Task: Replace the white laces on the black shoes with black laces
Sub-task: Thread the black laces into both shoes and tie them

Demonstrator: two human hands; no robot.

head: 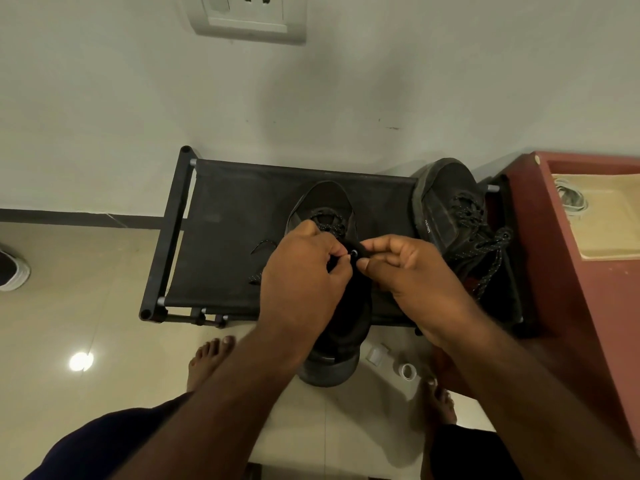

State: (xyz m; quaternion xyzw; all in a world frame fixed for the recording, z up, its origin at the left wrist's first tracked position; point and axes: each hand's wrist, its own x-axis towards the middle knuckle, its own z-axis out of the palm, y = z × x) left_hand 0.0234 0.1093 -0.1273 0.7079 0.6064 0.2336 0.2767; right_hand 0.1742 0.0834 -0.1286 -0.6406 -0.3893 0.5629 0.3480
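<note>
Centre shoe (pixel 329 202), black, lies lengthwise on the rack top (pixel 225 209), toe toward the far edge, heel overhanging the near edge above the floor. Black lace (pixel 258 278) with pale flecks is threaded through the front eyelets; one loose end trails on the fabric to the shoe's left. Left hand (pixel 301 271): fingers curled, pinching the black lace beside a metal eyelet (pixel 354 252). Right hand (pixel 408 268): thumb and forefinger narrow, pinching the centre shoe's eyelet edge just across from it; the fingertips of both hands nearly touch. Second shoe (pixel 446 202) sits tilted at the right edge of the rack top, already laced in black, ends hanging toward the near right corner. White lettering on its sole wall, too small to read. Left half of the rack top is bare fabric. White laces (pixel 571 199) lie coiled in a beige tray (pixel 609 237) on the maroon cabinet (pixel 554 271) beside the rack. Tape roll (pixel 408 371) on floor tiles near bare feet. Wall socket (pixel 247 15) above.
</note>
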